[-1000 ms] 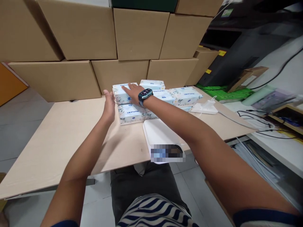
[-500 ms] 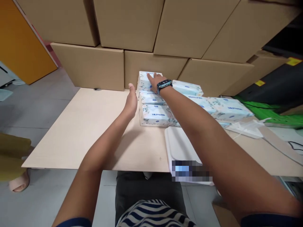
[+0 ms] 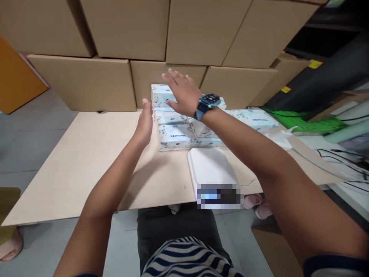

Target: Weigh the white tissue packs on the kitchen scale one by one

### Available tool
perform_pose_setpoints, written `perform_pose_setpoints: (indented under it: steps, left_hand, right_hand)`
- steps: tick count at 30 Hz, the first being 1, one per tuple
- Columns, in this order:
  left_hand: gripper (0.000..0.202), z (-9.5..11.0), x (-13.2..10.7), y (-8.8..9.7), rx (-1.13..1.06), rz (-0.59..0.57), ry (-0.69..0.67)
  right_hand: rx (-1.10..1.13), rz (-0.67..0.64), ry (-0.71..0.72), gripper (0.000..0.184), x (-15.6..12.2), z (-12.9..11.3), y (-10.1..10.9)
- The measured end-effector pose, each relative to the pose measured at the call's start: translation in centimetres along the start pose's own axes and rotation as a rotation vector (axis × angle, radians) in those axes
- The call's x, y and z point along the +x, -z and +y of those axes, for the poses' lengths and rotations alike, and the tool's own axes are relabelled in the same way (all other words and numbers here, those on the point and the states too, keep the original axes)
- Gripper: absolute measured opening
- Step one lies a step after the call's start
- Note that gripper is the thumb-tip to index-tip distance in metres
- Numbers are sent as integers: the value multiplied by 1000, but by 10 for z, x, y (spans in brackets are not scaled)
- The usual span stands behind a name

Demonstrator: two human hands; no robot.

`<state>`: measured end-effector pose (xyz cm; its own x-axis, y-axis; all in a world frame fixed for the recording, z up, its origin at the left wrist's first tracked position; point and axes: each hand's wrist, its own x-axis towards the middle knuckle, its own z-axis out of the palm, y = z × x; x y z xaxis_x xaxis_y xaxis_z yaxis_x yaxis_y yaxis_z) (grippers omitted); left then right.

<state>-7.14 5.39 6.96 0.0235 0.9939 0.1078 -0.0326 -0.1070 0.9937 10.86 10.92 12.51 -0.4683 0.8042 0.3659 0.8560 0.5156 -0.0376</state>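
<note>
Several white and pale-blue tissue packs with a leaf print stand in rows on the wooden table. A front tissue pack (image 3: 176, 135) lies nearest me, and a back tissue pack (image 3: 160, 96) stands by the cardboard boxes. My left hand (image 3: 145, 124) is upright along the left side of the rows, fingers straight and nothing in it; whether it touches them I cannot tell. Above the packs hovers my right hand (image 3: 184, 92), with a watch (image 3: 211, 100) on the wrist, fingers spread and holding nothing. That hand and forearm hide some packs.
Stacked cardboard boxes (image 3: 98, 82) wall off the back of the table (image 3: 72, 165). A white scale-like device (image 3: 211, 165) sits at the front edge, its display blurred. Green material (image 3: 300, 121), a white plastic wrapper (image 3: 279, 137) and cables (image 3: 343, 161) lie to the right.
My right hand has lifted off the back tissue pack and its fingers have spread. My left hand stays beside the rows. The whole view has shifted to the right.
</note>
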Motion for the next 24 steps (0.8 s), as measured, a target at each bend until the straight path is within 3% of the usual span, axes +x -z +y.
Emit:
perform_pose_setpoints:
  steps: [4, 6, 8, 11, 13, 17, 19, 21, 24]
  left_hand:
    - [86, 14, -10, 1, 11, -62, -127]
    - [84, 22, -18, -1, 24, -87, -174]
    - [81, 30, -29, -5, 39, -119, -206]
    - [82, 33, -48, -15, 69, -196, -251]
    - [80, 27, -62, -22, 119, -255, -261]
    - [71, -9, -92, -31, 402, -299, -272]
    - [63, -32, -103, -32, 606, -298, -353]
    - [52, -54, -107, -31, 787, -327, -508]
    - [48, -76, -104, -34, 901, -382, -680]
  right_hand:
    - [54, 169, 71, 78, -100, -16, 51]
    - [114, 293, 52, 71, -155, -15, 62]
    - [186, 441, -14, 64, -206, -8, 58]
    - [353, 639, -193, 55, -273, 3, 30]
    - [522, 689, -373, 48, -311, 7, 3]
    - [677, 771, -700, 40, -364, 5, -49]
    - [657, 784, -802, 39, -380, 4, -68]
    - [598, 742, -799, 38, -389, 4, -81]
    - [420, 693, -652, 34, -393, 6, -92]
